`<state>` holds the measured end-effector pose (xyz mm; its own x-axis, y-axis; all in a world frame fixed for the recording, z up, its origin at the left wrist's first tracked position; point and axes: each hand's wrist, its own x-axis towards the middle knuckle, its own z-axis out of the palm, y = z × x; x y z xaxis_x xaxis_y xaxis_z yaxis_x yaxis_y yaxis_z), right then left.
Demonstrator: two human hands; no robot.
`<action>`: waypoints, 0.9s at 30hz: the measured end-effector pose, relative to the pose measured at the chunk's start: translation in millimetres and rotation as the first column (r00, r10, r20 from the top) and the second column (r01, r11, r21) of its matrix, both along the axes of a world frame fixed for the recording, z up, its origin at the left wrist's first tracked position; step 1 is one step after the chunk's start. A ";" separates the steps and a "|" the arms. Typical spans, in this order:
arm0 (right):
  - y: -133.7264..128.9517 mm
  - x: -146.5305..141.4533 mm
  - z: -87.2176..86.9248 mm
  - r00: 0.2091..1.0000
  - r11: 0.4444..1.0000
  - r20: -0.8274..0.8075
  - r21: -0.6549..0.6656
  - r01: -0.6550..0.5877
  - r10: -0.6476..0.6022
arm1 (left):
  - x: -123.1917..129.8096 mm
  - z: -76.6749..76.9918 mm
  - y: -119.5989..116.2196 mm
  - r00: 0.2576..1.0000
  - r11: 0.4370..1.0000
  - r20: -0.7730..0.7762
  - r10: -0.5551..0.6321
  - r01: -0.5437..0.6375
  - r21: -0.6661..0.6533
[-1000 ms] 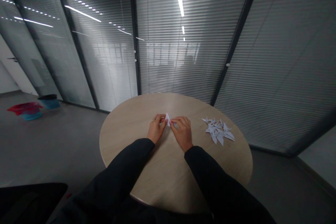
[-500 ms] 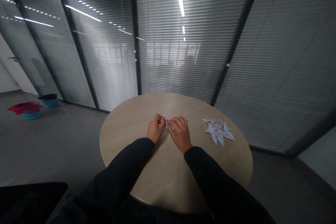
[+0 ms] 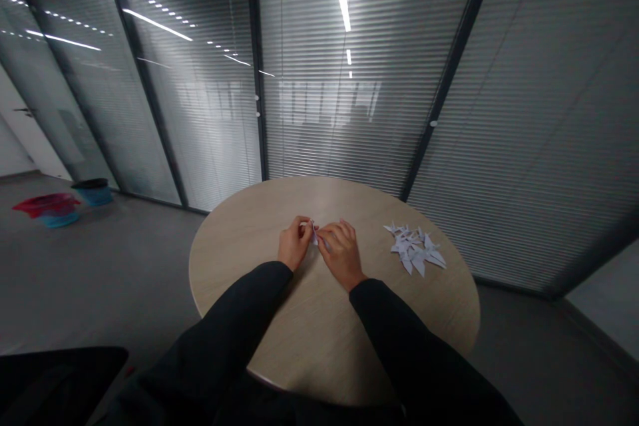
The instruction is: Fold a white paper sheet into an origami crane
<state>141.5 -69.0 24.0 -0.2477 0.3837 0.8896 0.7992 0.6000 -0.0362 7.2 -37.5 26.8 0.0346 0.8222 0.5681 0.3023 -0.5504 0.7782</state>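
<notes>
Both hands are held close together over the table, curled rather than spread, with a small white paper pinched between them. The paper is gripped by the left hand between thumb and fingers, and the fingers of the right hand are bent in against its lower edge, though the exact finger placement is too small to be made out. Compared with a second ago, the hands have been brought nearer each other, and the paper, earlier seen as a clear white point standing up between them, is now mostly covered, with only a thin sliver left in view. Its shape can therefore no longer be judged from this view. To the right, well apart from the hands, a loose pile of folded paper pieces is lying on the table, unchanged. Black sleeves are worn on both forearms. Behind the table, glass partitions with blinds are seen, and a blue bin and a red-and-blue tub are placed on the floor at far left.
</notes>
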 end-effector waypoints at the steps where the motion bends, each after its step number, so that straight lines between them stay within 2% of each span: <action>1: 0.0 0.1 0.0 1.000 1.000 0.000 -0.003 0.001 -0.001 | 0.0 0.3 -0.2 1.000 1.000 0.001 0.005 -0.005 -0.008; 12: -2.1 -1.9 2.5 0.999 0.999 0.005 -0.008 -0.036 0.036 | -2.7 1.1 2.2 0.998 0.998 -0.004 0.055 -0.055 -0.036; 14: 0.7 -1.0 0.1 0.997 0.999 -0.059 -0.023 -0.043 0.041 | -3.7 2.0 2.4 0.999 0.999 0.006 0.032 -0.032 -0.044; 16: 6.7 2.4 -4.2 0.981 0.997 -0.191 -0.061 -0.049 0.037 | -5.0 3.1 2.5 1.000 1.000 0.025 0.006 -0.005 -0.028; 18: 14.9 8.1 -9.3 0.932 0.990 -0.362 -0.117 -0.076 0.029 | -6.4 3.3 3.6 0.998 1.000 0.059 -0.006 0.006 0.008; 21: 26.4 17.6 -16.0 0.803 0.970 -0.595 -0.172 -0.175 0.039 | -8.0 0.4 8.2 0.989 0.999 0.144 -0.039 0.036 0.020; 24: 32.3 22.9 -18.9 0.632 0.925 -0.772 -0.182 -0.333 0.076 | -7.5 -5.1 13.8 0.954 0.982 0.259 -0.154 0.177 -0.070; 27: 33.2 23.0 -19.1 0.487 0.876 -0.869 -0.167 -0.452 0.085 | -4.6 -10.1 15.8 0.916 0.929 0.266 -0.300 0.344 -0.136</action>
<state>164.5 -35.8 5.0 0.3709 0.7369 0.5651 0.0913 0.5767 -0.8119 2.6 -21.7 16.7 0.1972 0.8762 0.4398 -0.0734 -0.4342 0.8978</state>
